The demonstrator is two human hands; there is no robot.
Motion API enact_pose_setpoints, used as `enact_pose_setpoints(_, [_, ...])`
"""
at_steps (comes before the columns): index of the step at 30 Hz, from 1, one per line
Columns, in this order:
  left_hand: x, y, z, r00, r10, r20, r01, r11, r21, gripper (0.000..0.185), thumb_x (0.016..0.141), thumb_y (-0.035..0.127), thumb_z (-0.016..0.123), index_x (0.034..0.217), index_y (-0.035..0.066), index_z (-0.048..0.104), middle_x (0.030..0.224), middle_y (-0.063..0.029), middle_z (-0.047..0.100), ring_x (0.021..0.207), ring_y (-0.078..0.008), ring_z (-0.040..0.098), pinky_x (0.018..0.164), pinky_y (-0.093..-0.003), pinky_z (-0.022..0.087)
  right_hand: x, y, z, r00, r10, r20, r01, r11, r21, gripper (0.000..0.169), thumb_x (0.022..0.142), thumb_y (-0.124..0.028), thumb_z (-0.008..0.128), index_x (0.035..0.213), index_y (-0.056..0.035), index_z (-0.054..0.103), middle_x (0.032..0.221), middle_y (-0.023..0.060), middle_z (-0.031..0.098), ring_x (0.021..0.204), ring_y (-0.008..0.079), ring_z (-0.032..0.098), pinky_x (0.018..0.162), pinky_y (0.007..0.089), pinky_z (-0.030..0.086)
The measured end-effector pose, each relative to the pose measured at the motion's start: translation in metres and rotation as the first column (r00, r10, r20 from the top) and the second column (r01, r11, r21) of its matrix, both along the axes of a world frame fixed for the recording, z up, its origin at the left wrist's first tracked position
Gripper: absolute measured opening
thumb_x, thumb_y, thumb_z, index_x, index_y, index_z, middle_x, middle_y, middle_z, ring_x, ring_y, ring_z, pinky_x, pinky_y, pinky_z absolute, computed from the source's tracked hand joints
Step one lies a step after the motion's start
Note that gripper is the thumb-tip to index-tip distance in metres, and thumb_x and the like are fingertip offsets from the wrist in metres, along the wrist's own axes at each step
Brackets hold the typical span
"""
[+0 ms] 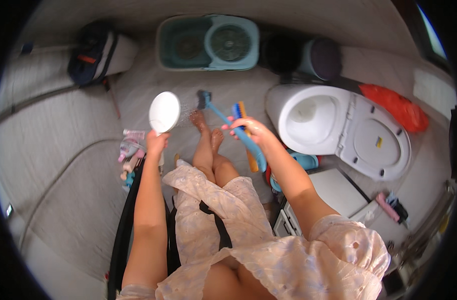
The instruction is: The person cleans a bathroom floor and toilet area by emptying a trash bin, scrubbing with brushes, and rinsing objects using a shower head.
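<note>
My left hand point(157, 142) grips the handle of a white shower head point(164, 111), its round face turned to the right. Fine water spray leaves it towards the dark bristle head point(203, 99) of a long-handled scrubbing brush. That brush's blue handle point(247, 141) runs through my right hand point(253, 129), with its thick end below the palm. The same hand also holds a second brush with blue bristles point(237, 111) and a yellow-orange handle point(252, 159). My bare feet are on the floor just below the spray.
A teal mop bucket point(183, 69) stands at the wall ahead. A white toilet point(311, 146) with raised lid is on the right, beside a red plastic bag point(395, 107). Several bottles point(131, 150) stand on the left, near the curved shower hose point(59, 170). A white cabinet point(333, 187) is lower right.
</note>
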State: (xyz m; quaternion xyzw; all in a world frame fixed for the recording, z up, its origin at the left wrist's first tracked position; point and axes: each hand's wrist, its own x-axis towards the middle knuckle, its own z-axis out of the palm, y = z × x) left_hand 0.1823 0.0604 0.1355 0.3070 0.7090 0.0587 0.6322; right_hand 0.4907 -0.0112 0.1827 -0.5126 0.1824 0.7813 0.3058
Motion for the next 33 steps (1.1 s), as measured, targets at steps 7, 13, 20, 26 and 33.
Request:
enact_pose_setpoints(7, [0.009,0.016,-0.017,0.992,-0.111,-0.062,0.112,0.994,0.013,0.009,0.067,0.002,0.057,0.076,0.002,0.056,0.054,-0.0017,0.051,0.04,-0.0101,0.044,0.036,-0.0243,0.035,0.012,-0.006,0.025,0.962,-0.241,0.128,0.245,0.969,-0.017,0.04,0.067,0.002,0.061,0.102,0.0024,0.042,0.085,0.0208,0.061,0.057,0.0185,0.058,0.047,0.0278,0.048])
enact_pose_setpoints(13, [-0.005,0.017,-0.024,0.986,-0.12,-0.115,0.124,0.992,0.032,0.008,0.068,0.001,0.056,0.076,0.001,0.055,0.056,-0.0031,0.051,0.041,-0.0118,0.045,0.036,-0.0255,0.035,0.068,-0.027,0.095,0.752,-0.492,0.439,0.47,0.867,0.167,0.041,0.066,0.002,0.062,0.102,-0.0019,0.041,0.083,0.0194,0.061,0.057,0.0188,0.058,0.048,0.0278,0.048])
enact_pose_setpoints(20, [0.035,0.037,0.014,0.979,-0.072,-0.192,0.08,0.996,0.033,0.007,0.068,-0.001,0.055,0.075,0.001,0.054,0.058,-0.0044,0.052,0.043,-0.0125,0.046,0.038,-0.0255,0.036,0.193,-0.038,0.13,0.286,-0.735,0.614,0.678,0.608,0.412,0.048,0.068,0.002,0.059,0.11,-0.0029,0.036,0.09,0.0184,0.059,0.065,0.0208,0.056,0.052,0.0309,0.047])
enact_pose_setpoints(26, [0.095,0.045,0.046,0.952,-0.193,-0.238,0.197,0.98,-0.006,0.006,0.069,-0.002,0.054,0.074,0.0,0.054,0.056,-0.0054,0.051,0.044,-0.0141,0.047,0.039,-0.0266,0.037,0.329,-0.046,0.048,0.047,-0.912,0.408,0.864,0.242,0.442,0.039,0.07,-0.002,0.056,0.108,0.0032,0.046,0.089,0.014,0.058,0.069,0.0173,0.054,0.056,0.0261,0.047])
enact_pose_setpoints(33, [0.143,0.051,0.058,0.894,-0.348,-0.283,0.344,0.937,-0.065,0.007,0.068,-0.004,0.053,0.074,-0.001,0.055,0.057,-0.0048,0.051,0.043,-0.0132,0.047,0.039,-0.0258,0.038,0.444,-0.047,-0.027,-0.283,-0.95,0.128,0.95,-0.259,0.177,0.016,0.073,-0.008,0.055,0.088,-0.0042,0.053,0.081,0.0074,0.058,0.065,0.0193,0.054,0.059,0.0291,0.047])
